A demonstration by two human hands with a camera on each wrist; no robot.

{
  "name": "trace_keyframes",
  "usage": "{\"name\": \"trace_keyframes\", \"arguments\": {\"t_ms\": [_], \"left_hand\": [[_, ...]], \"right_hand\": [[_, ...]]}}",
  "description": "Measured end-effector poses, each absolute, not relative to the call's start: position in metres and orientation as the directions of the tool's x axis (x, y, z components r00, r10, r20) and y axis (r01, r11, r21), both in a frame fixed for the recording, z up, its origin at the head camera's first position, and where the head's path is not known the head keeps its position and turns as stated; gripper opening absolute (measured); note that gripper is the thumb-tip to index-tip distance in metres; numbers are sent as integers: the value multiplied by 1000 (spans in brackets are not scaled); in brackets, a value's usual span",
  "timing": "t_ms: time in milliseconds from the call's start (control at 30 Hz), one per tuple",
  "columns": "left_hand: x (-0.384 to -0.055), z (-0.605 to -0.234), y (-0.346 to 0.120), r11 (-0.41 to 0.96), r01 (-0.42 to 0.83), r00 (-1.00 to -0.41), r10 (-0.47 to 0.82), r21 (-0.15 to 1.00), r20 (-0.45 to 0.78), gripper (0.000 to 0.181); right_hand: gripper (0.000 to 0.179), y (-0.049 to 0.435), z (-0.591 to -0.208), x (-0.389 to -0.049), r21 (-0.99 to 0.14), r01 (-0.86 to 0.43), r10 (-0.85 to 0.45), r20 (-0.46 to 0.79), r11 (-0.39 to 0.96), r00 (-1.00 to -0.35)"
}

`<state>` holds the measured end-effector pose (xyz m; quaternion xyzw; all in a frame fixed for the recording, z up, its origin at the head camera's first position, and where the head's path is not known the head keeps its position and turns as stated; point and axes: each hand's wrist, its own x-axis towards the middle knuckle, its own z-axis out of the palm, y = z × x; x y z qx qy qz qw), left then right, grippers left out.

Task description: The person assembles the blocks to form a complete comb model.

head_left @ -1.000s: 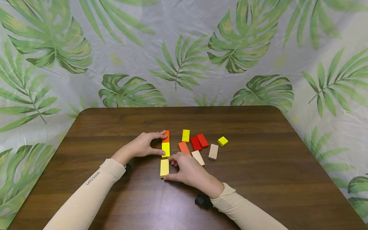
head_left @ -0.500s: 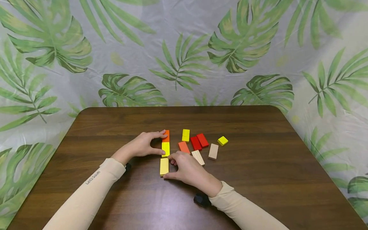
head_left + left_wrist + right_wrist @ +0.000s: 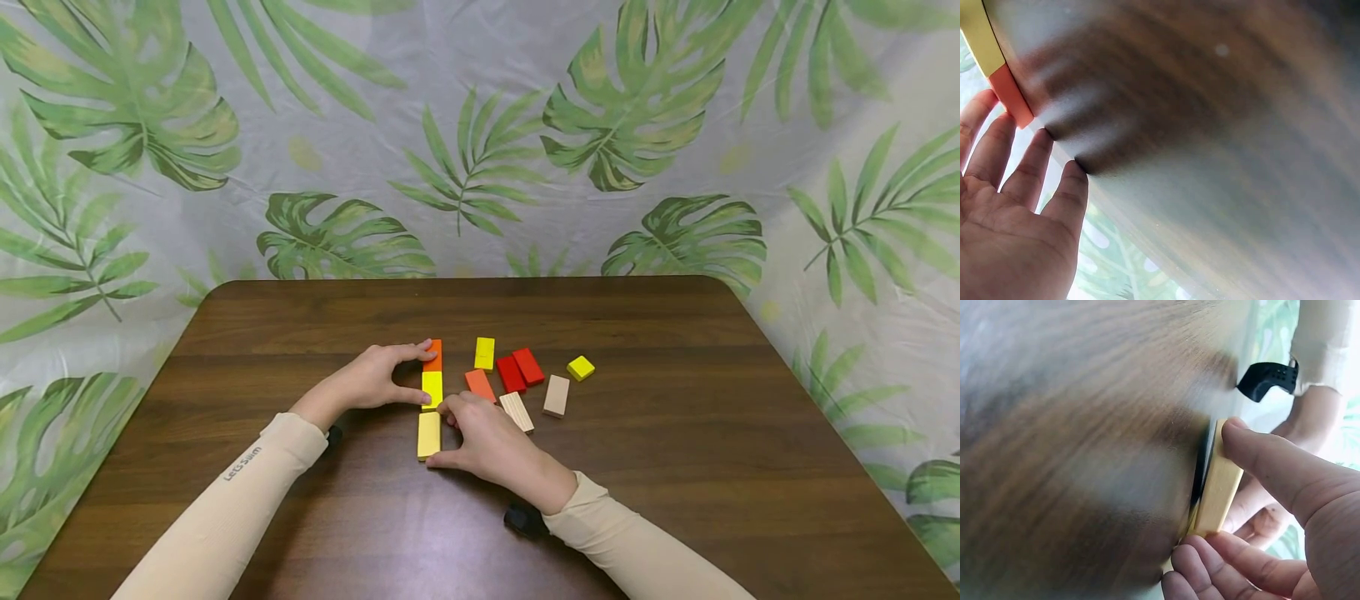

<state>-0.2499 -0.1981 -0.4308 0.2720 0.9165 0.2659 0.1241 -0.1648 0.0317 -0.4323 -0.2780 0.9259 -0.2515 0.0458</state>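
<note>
In the head view, an orange block point(image 3: 432, 360) and a bright yellow block point(image 3: 432, 390) lie end to end in a line. My left hand point(image 3: 377, 377) reaches over from the left, index fingertip on the orange block and thumb at the yellow block's near end. Its other fingertips touch the tabletop in the left wrist view. My right hand point(image 3: 491, 439) holds a pale yellow block point(image 3: 429, 436) by its ends, between thumb and fingers, at the near end of that line. A dark gap shows beneath this block point(image 3: 1219, 487) in the right wrist view.
Right of the line lie another yellow block point(image 3: 485, 353), an orange-red block point(image 3: 480, 384), two red blocks point(image 3: 512, 374), two plain wooden blocks point(image 3: 556, 396) and a small yellow block point(image 3: 581, 367). All are on the brown table point(image 3: 660, 517), before a leaf-print cloth point(image 3: 480, 150).
My right hand has moved the pale yellow block slightly away from me, narrowing the gap to the bright yellow block. The left hand and the other blocks stay put.
</note>
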Motion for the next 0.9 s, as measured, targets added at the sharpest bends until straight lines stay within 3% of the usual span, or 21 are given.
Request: {"name": "trace_keyframes", "arguments": {"t_ms": [900], "left_hand": [[-250,-430,-199,703,439,-815,574,560,-83,77]], "right_hand": [[54,34,-432,-166,-474,-495,-526,78,728,-847]]}}
